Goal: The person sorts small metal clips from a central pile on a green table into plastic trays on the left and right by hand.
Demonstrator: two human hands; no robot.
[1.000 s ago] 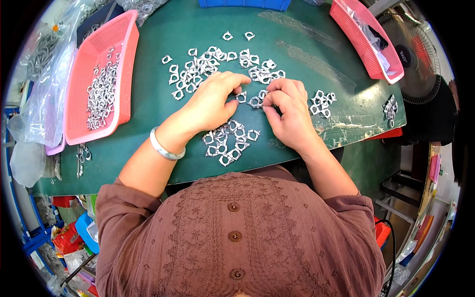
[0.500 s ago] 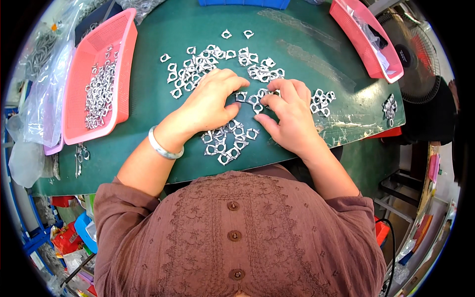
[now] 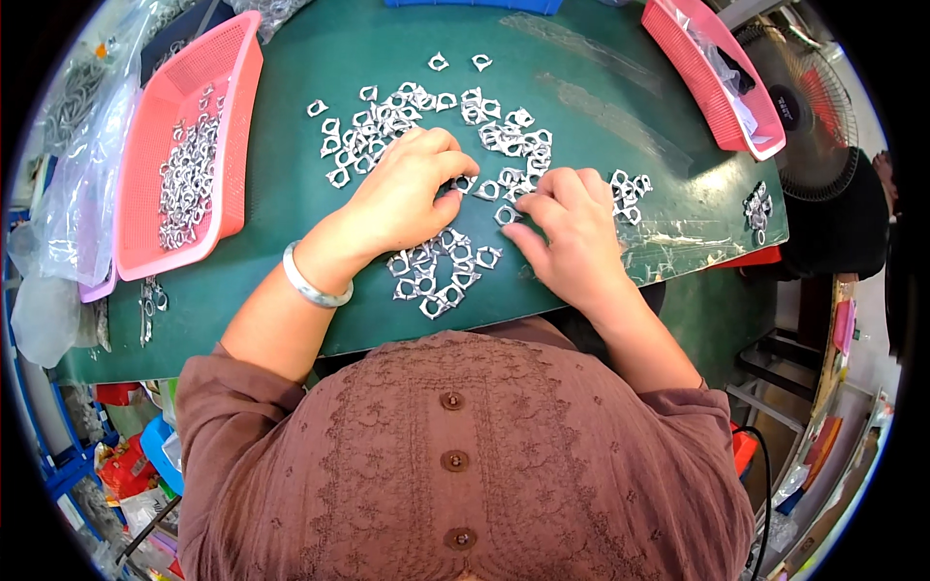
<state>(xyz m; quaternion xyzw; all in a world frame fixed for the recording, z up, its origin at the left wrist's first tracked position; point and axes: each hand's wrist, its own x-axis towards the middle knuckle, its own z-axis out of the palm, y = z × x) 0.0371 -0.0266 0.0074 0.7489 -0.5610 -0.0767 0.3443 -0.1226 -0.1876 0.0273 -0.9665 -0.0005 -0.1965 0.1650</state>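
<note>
Our left hand (image 3: 402,198) pinching a clip (image 3: 463,182), right hand (image 3: 572,232) fingertips closed on another clip (image 3: 505,215), mid-table (image 3: 291,242).

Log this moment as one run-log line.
left hand: on small silver metal clips | right hand: pinching one | surface: green mat

Left hand (image 3: 402,198) is shifting slightly: its fingertips, earlier spread toward the right hand (image 3: 572,232), are now curling and pinching at one metal clip (image 3: 465,183). Right hand's fingers are sliding down and left onto another clip (image 3: 505,215), where earlier they were working higher among the scattered pieces.
</note>
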